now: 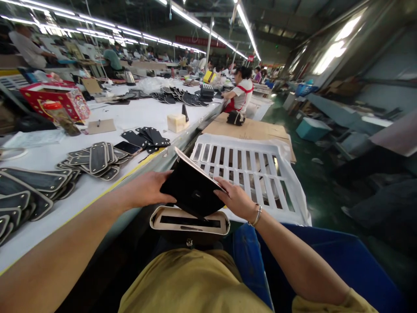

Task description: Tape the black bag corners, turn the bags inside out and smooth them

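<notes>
Left grip [146, 188], right grip [237, 201] clamped on black panel [190, 191] from opposite sides; cream-rimmed bag [189, 233] just below (joined or not, cannot tell), long axis running left-right.

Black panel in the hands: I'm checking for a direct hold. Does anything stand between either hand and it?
Nothing visible: the left hand directly grips the black panel at its left side, the right hand at its right. The cream-rimmed bag is below, not between.

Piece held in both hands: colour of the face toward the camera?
The held piece is black there; head view shows it.
</notes>
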Demonstrator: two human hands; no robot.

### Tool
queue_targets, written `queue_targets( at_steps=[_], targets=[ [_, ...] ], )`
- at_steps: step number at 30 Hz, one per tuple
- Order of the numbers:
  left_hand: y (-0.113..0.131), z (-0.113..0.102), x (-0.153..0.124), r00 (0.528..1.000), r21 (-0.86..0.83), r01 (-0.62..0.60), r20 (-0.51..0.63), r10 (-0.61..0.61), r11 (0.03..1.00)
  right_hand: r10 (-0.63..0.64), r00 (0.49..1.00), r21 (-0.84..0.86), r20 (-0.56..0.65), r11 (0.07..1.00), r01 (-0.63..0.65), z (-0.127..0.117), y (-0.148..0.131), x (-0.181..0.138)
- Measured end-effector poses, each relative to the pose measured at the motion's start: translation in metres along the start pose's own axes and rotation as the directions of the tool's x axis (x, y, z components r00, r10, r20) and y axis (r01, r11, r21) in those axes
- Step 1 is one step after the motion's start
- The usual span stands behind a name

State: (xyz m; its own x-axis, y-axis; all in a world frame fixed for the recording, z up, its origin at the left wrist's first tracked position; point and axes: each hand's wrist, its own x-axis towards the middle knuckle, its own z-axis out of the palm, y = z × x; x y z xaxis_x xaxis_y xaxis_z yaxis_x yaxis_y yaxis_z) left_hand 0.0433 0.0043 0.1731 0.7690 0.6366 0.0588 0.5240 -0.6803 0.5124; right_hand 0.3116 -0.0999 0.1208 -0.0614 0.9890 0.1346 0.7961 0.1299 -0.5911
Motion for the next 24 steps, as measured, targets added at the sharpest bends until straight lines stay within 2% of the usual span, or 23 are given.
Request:
queue_targets(
  at_steps=[3,6,10,19,22,24],
  targets=[
    [-0.005,0.002,-0.008,0.994,0.095,0.051,0.087,-0.06,0.994,0.012,0.996,0.007,0.092,1.0,-0.013,0.0,-0.006,-0.002],
    [-0.003,0.007,-0.014,0.986,0.223,0.087,0.119,-0.116,0.971,0.001,0.985,-0.013,0.174,1.0,0.001,0.001,-0.013,-0.004],
    [-0.007,0.024,-0.023,0.981,0.319,0.105,0.125,-0.151,0.942,0.013,0.977,-0.096,0.214,0.995,0.008,0.006,-0.015,-0.011],
    [-0.029,0.054,-0.026,0.97,0.324,0.099,0.178,-0.163,0.941,0.041,0.98,-0.351,0.196,0.936,0.031,0.029,-0.009,-0.019],
    [-0.039,0.077,-0.024,0.975,0.272,0.093,0.172,-0.144,0.958,0.013,0.987,-0.454,0.16,0.889,0.062,0.032,-0.005,-0.024],
    [-0.044,0.097,-0.024,0.991,0.232,0.042,0.11,-0.069,0.972,0.0,0.99,-0.516,0.139,0.854,0.073,0.034,-0.002,-0.031]
  ],
)
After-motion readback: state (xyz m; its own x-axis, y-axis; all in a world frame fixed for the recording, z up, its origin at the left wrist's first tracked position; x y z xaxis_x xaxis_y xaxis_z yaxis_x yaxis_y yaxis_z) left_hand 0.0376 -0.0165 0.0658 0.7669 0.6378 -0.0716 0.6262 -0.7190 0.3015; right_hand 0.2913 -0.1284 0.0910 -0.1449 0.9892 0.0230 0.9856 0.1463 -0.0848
